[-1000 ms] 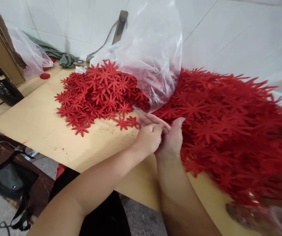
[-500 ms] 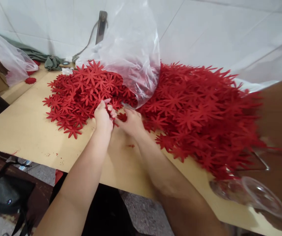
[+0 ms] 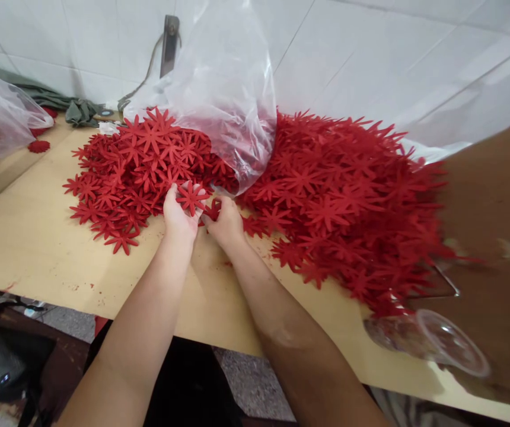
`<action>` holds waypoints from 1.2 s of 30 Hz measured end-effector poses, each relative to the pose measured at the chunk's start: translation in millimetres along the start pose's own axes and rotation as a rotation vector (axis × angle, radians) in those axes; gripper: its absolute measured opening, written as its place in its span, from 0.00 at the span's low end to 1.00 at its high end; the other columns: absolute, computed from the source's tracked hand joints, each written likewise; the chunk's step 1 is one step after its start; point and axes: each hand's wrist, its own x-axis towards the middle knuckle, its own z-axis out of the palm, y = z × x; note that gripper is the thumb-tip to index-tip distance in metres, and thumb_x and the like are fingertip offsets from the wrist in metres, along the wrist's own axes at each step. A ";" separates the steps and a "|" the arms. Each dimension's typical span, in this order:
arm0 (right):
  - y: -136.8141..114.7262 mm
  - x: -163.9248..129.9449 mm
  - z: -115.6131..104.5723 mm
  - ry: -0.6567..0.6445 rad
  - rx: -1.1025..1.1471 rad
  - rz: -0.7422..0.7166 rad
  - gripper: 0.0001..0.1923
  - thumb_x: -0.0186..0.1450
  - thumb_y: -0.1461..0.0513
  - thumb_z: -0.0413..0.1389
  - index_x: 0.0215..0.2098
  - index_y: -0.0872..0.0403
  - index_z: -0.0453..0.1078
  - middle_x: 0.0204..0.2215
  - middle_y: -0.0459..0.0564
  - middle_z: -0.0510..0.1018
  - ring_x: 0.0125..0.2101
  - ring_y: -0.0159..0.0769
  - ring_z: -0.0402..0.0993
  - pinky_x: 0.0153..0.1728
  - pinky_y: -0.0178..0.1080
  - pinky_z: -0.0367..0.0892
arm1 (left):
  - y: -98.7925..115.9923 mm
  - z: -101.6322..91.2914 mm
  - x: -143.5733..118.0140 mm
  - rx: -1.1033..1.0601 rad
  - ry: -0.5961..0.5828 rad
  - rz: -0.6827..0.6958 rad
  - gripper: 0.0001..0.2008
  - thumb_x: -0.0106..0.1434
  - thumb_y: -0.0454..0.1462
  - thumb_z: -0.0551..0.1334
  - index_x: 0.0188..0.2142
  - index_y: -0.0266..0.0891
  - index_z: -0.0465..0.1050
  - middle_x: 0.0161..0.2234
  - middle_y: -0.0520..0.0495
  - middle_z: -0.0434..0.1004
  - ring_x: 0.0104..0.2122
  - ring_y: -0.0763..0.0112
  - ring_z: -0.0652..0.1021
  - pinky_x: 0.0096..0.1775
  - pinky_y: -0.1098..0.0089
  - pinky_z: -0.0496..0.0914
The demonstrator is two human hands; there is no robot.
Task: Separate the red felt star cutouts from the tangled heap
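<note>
Above the tabletop (image 3: 28,243), beside a heap (image 3: 134,172), my palm-up left hand (image 3: 178,218) grips a red flower (image 3: 191,197) whose face tips up toward me, petals radiating evenly all round, while my right hand (image 3: 229,224), back uppermost, pinches a second flower (image 3: 213,210) close by, both forearms (image 3: 148,302) angling inward.

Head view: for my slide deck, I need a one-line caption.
Left hand holding a red flower, right hand touching another, beside a heap of more.
</note>
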 end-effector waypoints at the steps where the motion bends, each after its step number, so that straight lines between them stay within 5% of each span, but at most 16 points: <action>1: -0.1 -0.5 0.1 0.019 0.023 -0.011 0.20 0.50 0.64 0.56 0.42 0.58 0.63 0.36 0.56 0.70 0.39 0.44 0.66 0.43 0.47 0.63 | 0.1 -0.3 -0.5 0.009 0.001 0.006 0.13 0.60 0.42 0.51 0.30 0.35 0.68 0.24 0.49 0.73 0.24 0.75 0.75 0.30 0.74 0.66; 9: 26.4 8.4 -14.4 0.147 0.418 0.110 0.18 0.46 0.64 0.59 0.36 0.55 0.62 0.30 0.47 0.69 0.30 0.33 0.66 0.39 0.44 0.66 | -2.7 0.2 -0.8 0.359 -0.028 -0.042 0.13 0.59 0.41 0.51 0.29 0.36 0.70 0.22 0.50 0.73 0.21 0.75 0.75 0.25 0.75 0.65; 17: 46.3 19.9 -41.8 0.335 0.665 0.050 0.19 0.47 0.61 0.59 0.37 0.53 0.61 0.31 0.45 0.68 0.32 0.33 0.68 0.39 0.44 0.67 | -26.7 -2.4 -2.7 0.957 -0.206 0.162 0.11 0.56 0.40 0.57 0.22 0.37 0.71 0.30 0.46 0.77 0.37 0.67 0.76 0.45 0.66 0.67; 23: 24.2 10.3 -45.7 0.354 0.454 -0.195 0.21 0.52 0.61 0.58 0.44 0.51 0.60 0.41 0.50 0.68 0.42 0.38 0.67 0.46 0.47 0.64 | -22.9 0.4 -1.5 0.722 -0.124 0.202 0.13 0.59 0.43 0.54 0.28 0.36 0.71 0.35 0.45 0.77 0.40 0.70 0.76 0.48 0.66 0.65; 29: -11.4 -11.1 -35.8 0.340 0.369 -0.357 0.17 0.54 0.67 0.53 0.43 0.51 0.61 0.38 0.50 0.67 0.41 0.37 0.66 0.44 0.45 0.65 | -27.1 5.0 -12.5 0.469 -0.294 0.008 0.16 0.57 0.47 0.56 0.32 0.37 0.72 0.35 0.46 0.77 0.42 0.67 0.76 0.45 0.67 0.68; 36: -20.0 -17.8 -35.3 0.415 0.533 -0.255 0.16 0.58 0.62 0.52 0.45 0.51 0.60 0.40 0.51 0.67 0.39 0.35 0.67 0.42 0.43 0.67 | -37.6 -0.1 -11.6 0.386 -0.324 -0.022 0.06 0.57 0.33 0.58 0.33 0.37 0.72 0.34 0.48 0.78 0.38 0.72 0.77 0.45 0.71 0.68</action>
